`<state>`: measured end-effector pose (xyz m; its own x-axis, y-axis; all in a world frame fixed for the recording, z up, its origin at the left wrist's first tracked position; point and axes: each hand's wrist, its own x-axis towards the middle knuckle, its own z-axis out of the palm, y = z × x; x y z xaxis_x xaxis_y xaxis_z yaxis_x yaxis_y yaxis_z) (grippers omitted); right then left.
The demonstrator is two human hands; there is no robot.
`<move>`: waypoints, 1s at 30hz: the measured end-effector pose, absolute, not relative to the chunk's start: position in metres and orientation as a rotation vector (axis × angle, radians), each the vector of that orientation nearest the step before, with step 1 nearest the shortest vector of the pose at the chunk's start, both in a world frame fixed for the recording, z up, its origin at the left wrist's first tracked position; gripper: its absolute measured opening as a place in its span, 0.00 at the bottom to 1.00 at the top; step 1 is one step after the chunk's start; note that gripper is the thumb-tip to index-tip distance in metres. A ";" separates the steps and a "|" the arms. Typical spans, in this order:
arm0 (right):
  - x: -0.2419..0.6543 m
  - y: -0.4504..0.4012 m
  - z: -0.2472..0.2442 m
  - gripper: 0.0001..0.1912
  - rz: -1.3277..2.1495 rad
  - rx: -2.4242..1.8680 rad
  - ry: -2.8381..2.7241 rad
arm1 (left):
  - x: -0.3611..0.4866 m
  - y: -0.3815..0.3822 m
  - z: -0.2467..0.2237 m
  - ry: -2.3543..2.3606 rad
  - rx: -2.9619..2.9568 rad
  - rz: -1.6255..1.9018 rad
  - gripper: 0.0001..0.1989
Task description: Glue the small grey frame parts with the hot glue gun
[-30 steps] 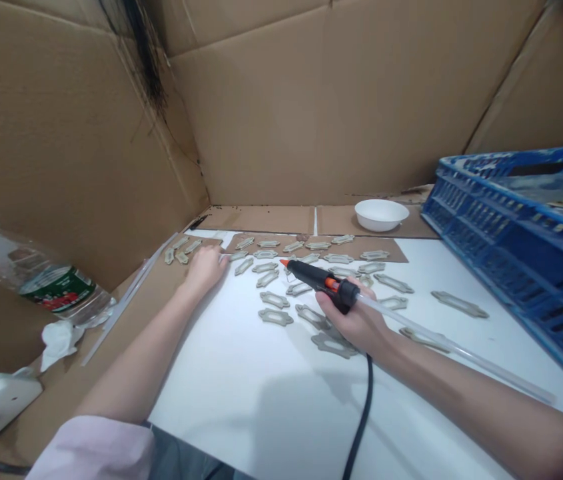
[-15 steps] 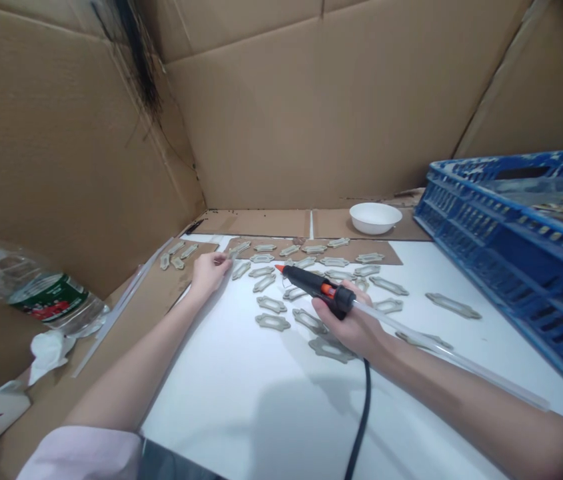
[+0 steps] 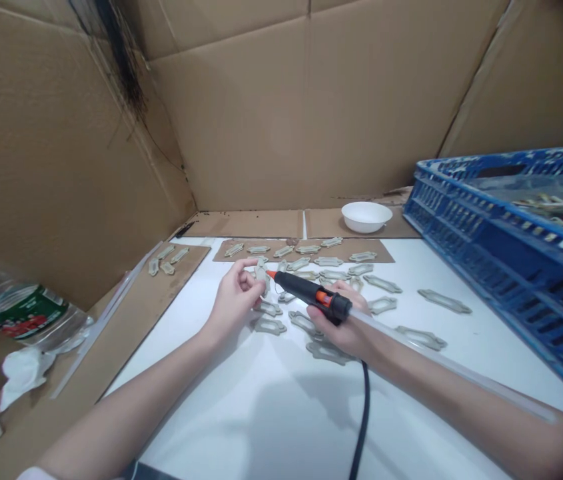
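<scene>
My left hand [image 3: 235, 300] pinches a small ornate beige frame piece [image 3: 261, 277] upright between thumb and fingers. My right hand [image 3: 341, 320] grips a black and orange hot glue gun [image 3: 308, 293], whose tip points at that piece and stays just apart from it. A long clear glue stick [image 3: 441, 353] runs from the gun's rear over my right forearm. Several similar frame pieces [image 3: 271, 325] lie around both hands on a white board [image 3: 221, 413], and some are hidden beneath my right hand.
More frames lie on brown cardboard sheets [image 3: 301, 250] behind the hands. A blue plastic crate [image 3: 491, 247] holding more pieces stands at right, a white bowl [image 3: 366, 217] at the back. A plastic bottle [image 3: 16, 310], tissue [image 3: 24, 373] and the gun's black cable [image 3: 361, 427] lie nearby. Cardboard walls surround everything.
My left hand has moved right and now holds a frame piece up. The glue gun's tip has swung left toward that piece, and the view has shifted slightly.
</scene>
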<state>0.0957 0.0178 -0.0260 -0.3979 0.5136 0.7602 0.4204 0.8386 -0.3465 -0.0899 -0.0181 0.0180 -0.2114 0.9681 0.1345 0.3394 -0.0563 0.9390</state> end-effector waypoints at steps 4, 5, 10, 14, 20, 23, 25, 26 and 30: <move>0.096 0.018 -0.026 0.13 0.145 -0.666 -2.065 | -0.089 -0.020 0.018 1.537 1.419 1.288 0.22; 0.096 0.017 -0.027 0.12 0.147 -0.660 -2.066 | -0.088 -0.021 0.017 1.522 1.429 1.287 0.22; 0.096 0.017 -0.027 0.12 0.138 -0.656 -2.068 | -0.089 -0.021 0.015 1.509 1.465 1.279 0.22; 0.096 0.018 -0.027 0.12 0.138 -0.648 -2.079 | -0.089 -0.022 0.015 1.520 1.482 1.256 0.22; 0.096 0.019 -0.028 0.13 0.143 -0.621 -2.084 | -0.089 -0.023 0.015 1.517 1.498 1.259 0.22; 0.096 0.018 -0.028 0.13 0.133 -0.619 -2.084 | -0.090 -0.023 0.014 1.521 1.523 1.253 0.21; 0.095 0.018 -0.026 0.13 0.120 -0.620 -2.086 | -0.091 -0.023 0.014 1.524 1.528 1.244 0.21; 0.095 0.018 -0.026 0.13 0.116 -0.619 -2.087 | -0.091 -0.023 0.014 1.526 1.531 1.238 0.21; 0.094 0.017 -0.025 0.12 0.124 -0.606 -2.104 | -0.091 -0.022 0.014 1.529 1.546 1.225 0.22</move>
